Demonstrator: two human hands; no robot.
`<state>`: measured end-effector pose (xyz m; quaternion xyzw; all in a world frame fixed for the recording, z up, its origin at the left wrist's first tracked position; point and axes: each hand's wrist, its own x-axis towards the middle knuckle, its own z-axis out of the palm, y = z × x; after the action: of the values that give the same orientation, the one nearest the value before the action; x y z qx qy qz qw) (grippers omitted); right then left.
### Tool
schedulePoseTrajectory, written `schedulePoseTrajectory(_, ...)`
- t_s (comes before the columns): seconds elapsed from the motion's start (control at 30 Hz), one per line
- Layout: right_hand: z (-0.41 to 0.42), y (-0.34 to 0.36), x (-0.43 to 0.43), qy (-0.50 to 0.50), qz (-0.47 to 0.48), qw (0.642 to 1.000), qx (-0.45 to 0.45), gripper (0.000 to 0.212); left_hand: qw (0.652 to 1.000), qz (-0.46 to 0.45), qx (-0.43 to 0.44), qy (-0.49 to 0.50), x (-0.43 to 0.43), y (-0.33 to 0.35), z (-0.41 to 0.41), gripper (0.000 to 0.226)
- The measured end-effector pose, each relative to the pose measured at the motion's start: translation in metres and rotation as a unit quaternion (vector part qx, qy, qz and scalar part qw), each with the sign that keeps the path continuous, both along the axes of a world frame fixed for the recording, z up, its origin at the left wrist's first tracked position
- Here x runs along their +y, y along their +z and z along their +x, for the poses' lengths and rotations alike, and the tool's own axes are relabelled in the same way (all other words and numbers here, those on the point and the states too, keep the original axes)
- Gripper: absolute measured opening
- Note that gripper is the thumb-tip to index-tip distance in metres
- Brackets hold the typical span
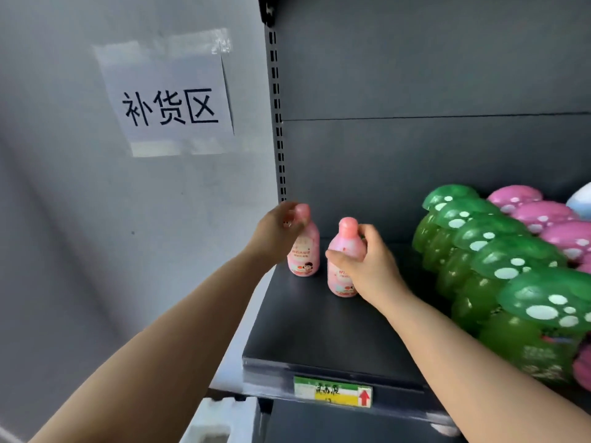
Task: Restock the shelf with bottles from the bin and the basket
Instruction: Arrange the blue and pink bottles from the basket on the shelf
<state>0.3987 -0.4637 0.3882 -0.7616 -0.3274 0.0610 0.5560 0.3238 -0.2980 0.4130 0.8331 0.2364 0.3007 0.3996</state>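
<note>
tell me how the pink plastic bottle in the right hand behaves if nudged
Tall and narrow-based, the pink plastic bottle in the right hand probably tips easily. Its round body likely rolls once down. The glossy skin may feel slippery.

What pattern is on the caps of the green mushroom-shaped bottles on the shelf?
White spots on glossy green caps, seen best in the head view, the only one.

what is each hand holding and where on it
The left hand grips the left pink bottle at its neck; the right hand grips the right pink bottle around its upper body.
</note>
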Motion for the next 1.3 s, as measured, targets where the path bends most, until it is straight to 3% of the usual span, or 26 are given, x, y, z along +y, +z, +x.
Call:
schedulePoseTrajectory(0.13, 0.002, -0.008, -0.006, 0.013, -0.095, 0.995, -0.017, 0.065, 0.996, -0.030, 0.034, -0.075, 0.022, -0.022, 0.003, 0.048)
schedulePoseTrajectory(0.37, 0.034, -0.006, -0.007, -0.065, -0.125, 0.990, -0.017, 0.065, 0.984, -0.024, 0.044, -0.171, 0.019, -0.037, 0.040, 0.056)
schedulePoseTrajectory(0.63, 0.067, -0.003, -0.020, -0.126, -0.126, 0.984, 0.000, 0.064, 0.986, 0.022, 0.065, -0.154, -0.008, -0.033, 0.113, 0.057)
schedulePoseTrajectory(1.1, 0.073, -0.021, -0.014, -0.214, -0.108, 0.971, -0.003, 0.060, 0.975, 0.048, 0.096, -0.196, -0.021, -0.039, 0.160, 0.024)
schedulePoseTrajectory(1.3, 0.074, -0.020, -0.010, -0.195, -0.093, 0.976, 0.003, 0.062, 0.975, -0.024, 0.020, -0.220, -0.011, -0.047, 0.136, 0.026)
